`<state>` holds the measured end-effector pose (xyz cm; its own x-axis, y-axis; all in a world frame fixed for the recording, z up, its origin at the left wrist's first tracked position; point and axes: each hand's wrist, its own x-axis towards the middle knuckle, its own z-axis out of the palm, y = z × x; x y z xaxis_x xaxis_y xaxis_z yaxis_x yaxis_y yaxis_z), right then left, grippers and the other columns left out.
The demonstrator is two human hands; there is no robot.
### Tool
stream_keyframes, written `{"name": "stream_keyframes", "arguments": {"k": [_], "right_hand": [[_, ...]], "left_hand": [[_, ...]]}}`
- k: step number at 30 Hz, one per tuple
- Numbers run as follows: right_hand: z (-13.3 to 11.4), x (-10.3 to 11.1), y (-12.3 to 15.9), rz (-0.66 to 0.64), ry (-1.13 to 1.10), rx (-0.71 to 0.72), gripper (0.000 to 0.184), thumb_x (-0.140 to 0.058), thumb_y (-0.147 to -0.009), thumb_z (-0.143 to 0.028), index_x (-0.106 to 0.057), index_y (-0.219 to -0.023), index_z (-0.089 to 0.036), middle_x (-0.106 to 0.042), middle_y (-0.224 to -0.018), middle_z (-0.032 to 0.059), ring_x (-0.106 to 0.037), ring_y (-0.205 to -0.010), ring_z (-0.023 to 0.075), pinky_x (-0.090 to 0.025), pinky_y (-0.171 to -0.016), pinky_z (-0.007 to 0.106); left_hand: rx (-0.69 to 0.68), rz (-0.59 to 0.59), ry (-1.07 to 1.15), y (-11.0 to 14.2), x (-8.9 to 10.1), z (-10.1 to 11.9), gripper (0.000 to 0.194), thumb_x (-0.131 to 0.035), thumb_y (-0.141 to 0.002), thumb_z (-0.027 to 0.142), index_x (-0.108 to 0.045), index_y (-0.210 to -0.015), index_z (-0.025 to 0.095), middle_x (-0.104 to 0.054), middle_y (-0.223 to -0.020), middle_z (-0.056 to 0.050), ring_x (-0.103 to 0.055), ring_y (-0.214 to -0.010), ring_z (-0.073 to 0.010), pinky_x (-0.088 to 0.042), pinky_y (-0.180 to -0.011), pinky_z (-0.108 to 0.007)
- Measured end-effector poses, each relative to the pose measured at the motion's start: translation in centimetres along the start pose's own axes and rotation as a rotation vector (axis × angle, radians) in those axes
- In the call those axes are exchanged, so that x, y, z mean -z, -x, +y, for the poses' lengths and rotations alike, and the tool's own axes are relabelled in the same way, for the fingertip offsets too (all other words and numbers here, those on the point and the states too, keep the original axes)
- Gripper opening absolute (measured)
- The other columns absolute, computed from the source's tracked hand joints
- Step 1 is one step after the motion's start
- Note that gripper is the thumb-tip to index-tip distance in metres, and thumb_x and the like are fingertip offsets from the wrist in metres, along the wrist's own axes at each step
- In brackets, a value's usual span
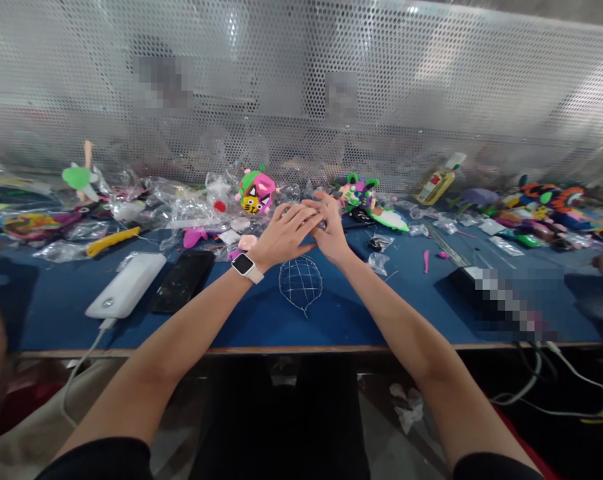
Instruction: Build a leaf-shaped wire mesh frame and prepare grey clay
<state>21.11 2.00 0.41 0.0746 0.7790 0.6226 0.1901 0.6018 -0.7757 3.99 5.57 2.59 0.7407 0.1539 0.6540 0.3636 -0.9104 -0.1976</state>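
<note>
My left hand [287, 232] and my right hand [332, 228] are cupped against each other above the blue table. The left fingers lie across the right ones, palms facing inward; whatever is between them is hidden. Just below the hands, a leaf-shaped wire frame [301, 283] with crossing wires rests on the table, its twisted tip pointing towards me. Behind the hands stand a pink and green clay figure with a yellow cat face [254, 197] and a green and purple clay figure [359, 193]. A pale pink clay lump [247, 243] lies beside my left hand.
Left are a white power bank [126, 287] with a cable, a black phone [183, 281] and a yellow tool [112, 241]. Clear wrappers [181, 203] line the perforated metal screen [281, 80]. Rightward are a yellow bottle [437, 181] and a dark box [496, 300]. Other people's arms show at both sides.
</note>
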Motion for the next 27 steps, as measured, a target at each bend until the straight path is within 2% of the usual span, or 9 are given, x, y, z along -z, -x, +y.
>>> {"name": "stream_keyframes", "arguments": {"k": [1, 3, 7, 13, 17, 20, 23, 25, 27], "right_hand": [[-0.1, 0.0, 0.1, -0.012, 0.007, 0.028, 0.061, -0.065, -0.083, -0.029, -0.033, -0.136, -0.029, -0.066, -0.142, 0.0151, -0.072, -0.123, 0.0273, -0.062, -0.105, 0.049], [-0.2, 0.0, 0.2, -0.005, 0.052, 0.033, 0.055, -0.061, -0.081, -0.025, -0.036, -0.129, -0.028, -0.071, -0.130, 0.0126, -0.073, -0.117, 0.0269, -0.061, -0.105, 0.050], [-0.4, 0.2, 0.3, 0.036, 0.106, -0.053, 0.053, -0.061, -0.078, -0.025, -0.041, -0.126, -0.028, -0.074, -0.106, 0.0068, -0.072, -0.091, 0.0248, -0.063, -0.085, 0.047], [-0.6, 0.3, -0.1, -0.144, -0.063, -0.161, 0.063, -0.076, -0.073, -0.035, -0.048, -0.129, -0.028, -0.079, -0.107, 0.0053, -0.076, -0.090, 0.0248, -0.064, -0.082, 0.044], [-0.9, 0.3, -0.2, -0.130, -0.063, -0.189, 0.062, -0.087, -0.065, -0.040, -0.058, -0.117, -0.026, -0.080, -0.099, 0.0032, -0.076, -0.083, 0.0230, -0.065, -0.077, 0.042], [-1.7, 0.3, 0.0, -0.157, -0.028, -0.250, 0.049, -0.081, -0.075, -0.043, -0.063, -0.116, -0.024, -0.077, -0.079, -0.0007, -0.073, -0.064, 0.0204, -0.062, -0.060, 0.037], [-2.6, 0.5, 0.2, -0.242, 0.009, -0.291, 0.041, -0.070, -0.089, -0.043, -0.064, -0.124, -0.022, -0.067, -0.059, -0.0052, -0.066, -0.047, 0.0199, -0.053, -0.043, 0.032], [-3.0, 0.6, -0.1, -0.270, 0.060, -0.258, 0.040, -0.065, -0.094, -0.041, -0.063, -0.129, -0.021, -0.060, -0.051, -0.0077, -0.060, -0.040, 0.0190, -0.047, -0.039, 0.030], [-2.8, 0.5, -1.0, -0.300, 0.140, -0.213, 0.041, -0.063, -0.098, -0.043, -0.064, -0.132, -0.020, -0.058, -0.050, -0.0081, -0.055, -0.038, 0.0175, -0.046, -0.040, 0.031]], "left_hand": [[0.000, -0.011, -0.005, 0.0, -0.1, 0.1, 0.052, -0.067, -0.104, 0.033, -0.056, -0.153, 0.019, -0.067, -0.148, -0.015, -0.059, -0.140, -0.0328, -0.038, -0.122, -0.052], [0.020, -0.023, 0.006, -0.1, -0.2, 0.4, 0.051, -0.068, -0.104, 0.033, -0.058, -0.152, 0.019, -0.069, -0.145, -0.015, -0.060, -0.138, -0.0325, -0.040, -0.120, -0.051], [0.088, 0.002, 0.056, -0.3, 0.0, 1.0, 0.045, -0.066, -0.105, 0.035, -0.064, -0.146, 0.020, -0.072, -0.137, -0.014, -0.063, -0.128, -0.0313, -0.041, -0.115, -0.052], [0.143, 0.018, 0.123, -0.4, -0.3, 0.5, 0.020, -0.061, -0.106, 0.027, -0.076, -0.119, 0.028, -0.079, -0.117, -0.007, -0.062, -0.119, -0.0285, -0.040, -0.113, -0.055], [0.174, 0.024, 0.177, -0.3, -0.6, 0.2, 0.020, -0.059, -0.104, 0.022, -0.077, -0.110, 0.026, -0.080, -0.108, -0.006, -0.062, -0.113, -0.0270, -0.041, -0.109, -0.053], [0.149, 0.029, 0.196, -0.5, -0.5, 0.3, 0.018, -0.060, -0.103, 0.021, -0.077, -0.108, 0.026, -0.080, -0.104, -0.005, -0.063, -0.112, -0.0265, -0.041, -0.108, -0.052], [0.129, 0.016, 0.202, -0.6, -0.1, 0.2, 0.020, -0.057, -0.104, 0.022, -0.076, -0.108, 0.025, -0.080, -0.106, -0.005, -0.064, -0.114, -0.0264, -0.042, -0.111, -0.051], [0.131, 0.010, 0.201, -0.5, 0.2, -0.3, 0.020, -0.057, -0.103, 0.023, -0.075, -0.111, 0.025, -0.080, -0.112, -0.007, -0.064, -0.117, -0.0270, -0.042, -0.112, -0.051], [0.144, 0.038, 0.189, -0.3, 0.4, -1.1, 0.025, -0.061, -0.101, 0.025, -0.072, -0.124, 0.022, -0.077, -0.125, -0.010, -0.064, -0.123, -0.0289, -0.042, -0.114, -0.052]]}}
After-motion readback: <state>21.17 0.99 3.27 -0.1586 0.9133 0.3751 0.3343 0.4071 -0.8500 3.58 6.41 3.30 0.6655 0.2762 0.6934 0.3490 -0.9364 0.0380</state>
